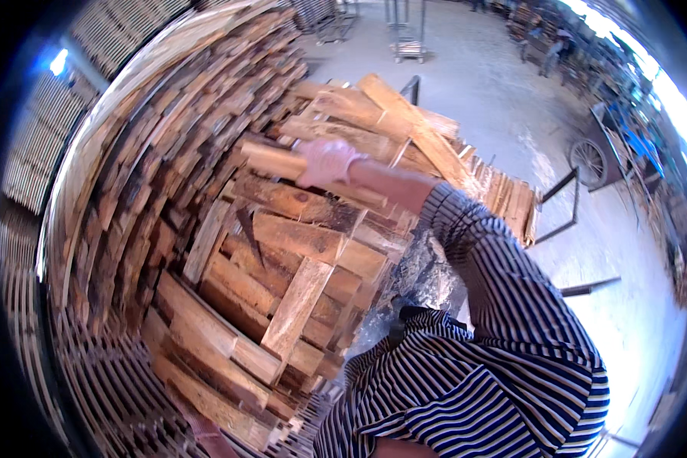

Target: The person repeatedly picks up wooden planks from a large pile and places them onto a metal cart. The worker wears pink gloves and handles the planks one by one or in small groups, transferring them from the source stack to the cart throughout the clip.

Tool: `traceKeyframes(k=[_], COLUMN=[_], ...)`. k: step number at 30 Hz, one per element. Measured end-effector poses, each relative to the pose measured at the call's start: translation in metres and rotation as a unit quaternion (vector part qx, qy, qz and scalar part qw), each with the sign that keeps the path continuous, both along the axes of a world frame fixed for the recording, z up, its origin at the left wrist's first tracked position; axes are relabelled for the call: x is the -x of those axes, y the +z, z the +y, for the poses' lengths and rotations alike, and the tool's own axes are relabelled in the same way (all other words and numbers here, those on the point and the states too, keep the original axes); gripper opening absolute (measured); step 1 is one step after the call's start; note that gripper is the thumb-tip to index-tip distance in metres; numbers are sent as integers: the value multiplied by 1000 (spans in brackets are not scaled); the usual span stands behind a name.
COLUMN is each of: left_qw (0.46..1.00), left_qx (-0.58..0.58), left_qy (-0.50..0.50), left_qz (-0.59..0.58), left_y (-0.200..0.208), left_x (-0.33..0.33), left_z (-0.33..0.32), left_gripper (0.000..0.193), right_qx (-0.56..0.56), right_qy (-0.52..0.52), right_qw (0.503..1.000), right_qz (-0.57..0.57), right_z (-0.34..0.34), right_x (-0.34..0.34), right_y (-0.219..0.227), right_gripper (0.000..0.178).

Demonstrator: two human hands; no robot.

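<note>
My right hand (pixel 324 162), pinkish and smeared by motion, perhaps gloved, is closed over a short wooden board (pixel 271 160) at the upper middle. The board runs under the palm and shows on both sides of it. Below it lie several rough boards, some side by side and one pale board (pixel 298 305) laid across others. At the lower left, my left hand (pixel 197 422) is low beside a long board (pixel 210 401) at the pile's near edge. Its fingers are blurred and mostly hidden, so its grip does not show.
A tall stack of boards (pixel 168 153) rises along the left. Further boards (pixel 416 126) lie beyond my right hand, near a metal frame (pixel 561 202). A spoked wheel (pixel 588 162) stands at the right. On the far floor is a wheeled rack (pixel 408 49).
</note>
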State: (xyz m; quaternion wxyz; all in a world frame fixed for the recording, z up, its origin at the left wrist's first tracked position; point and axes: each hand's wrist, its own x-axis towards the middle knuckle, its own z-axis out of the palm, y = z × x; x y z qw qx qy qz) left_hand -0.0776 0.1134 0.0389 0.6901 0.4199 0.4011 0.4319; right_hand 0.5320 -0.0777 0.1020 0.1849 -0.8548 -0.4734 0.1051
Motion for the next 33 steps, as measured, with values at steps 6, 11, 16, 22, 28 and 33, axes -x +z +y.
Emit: traceKeyframes(k=[6,11,16,22,28,33], left_qw=[999,997,995,995,994,994], left_qx=[-15,-20,-21,-23,-33,-2], left_qy=[32,70,77,88,94,109], left_qz=[16,41,56,51,45,-13], left_y=[11,14,17,17,2,-2], left_x=[0,5,12,17,29,8], left_z=[-5,-12,-8,-7,-6,-8], left_gripper=[80,79,79,78,77,67], right_qx=[-4,-56,35,160,82,120], right_qy=[-19,14,47,43,52,122], right_qw=[994,957,983,986,988,984], right_qz=[-109,-286,-174,-18,-118,-43], right_z=[5,34,38,41,5,-7], right_x=[-84,-75,-31,-21,28,152], right_y=[24,-18,-51,-40,1,13], right_gripper=[50,62,84,99,92,92])
